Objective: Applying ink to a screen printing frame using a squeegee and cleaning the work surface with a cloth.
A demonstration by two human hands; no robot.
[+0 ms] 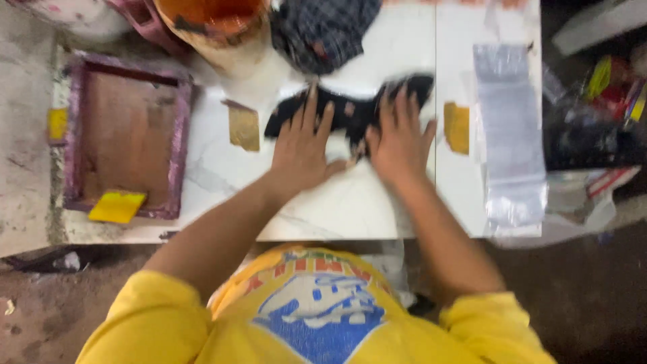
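The black cloth [350, 111] lies flat on the white tabletop [350, 209], near the middle of it, stretched from left to right, and both hands of the person press on it. The left hand [301, 145] is on the left part of the cloth, with the palm down and the fingers spread wide and pointing away from the body; the grip is open and holds nothing, it only lies on the fabric. The right hand [399, 138] is just beside it on the right part of the cloth, also flat, fingers spread, holding nothing. The two hands are near each other, but I cannot tell if the thumbs touch, because the picture is a little blurred. The person wears a yellow shirt [317, 317] with a blue print on the chest. To the left of the cloth a small tan patch [244, 128] is on the tabletop, and to the right a yellow patch [457, 127], each one near the cloth but apart from it. Further right a clear plastic sheet [509, 135] lies along the tabletop edge. At the left stands a wooden frame [125, 138] with purple stained borders, and a yellow card [116, 206] rests on its lower edge. Behind the cloth there is a checked fabric [323, 30] and a bucket [216, 27] with orange colour inside.
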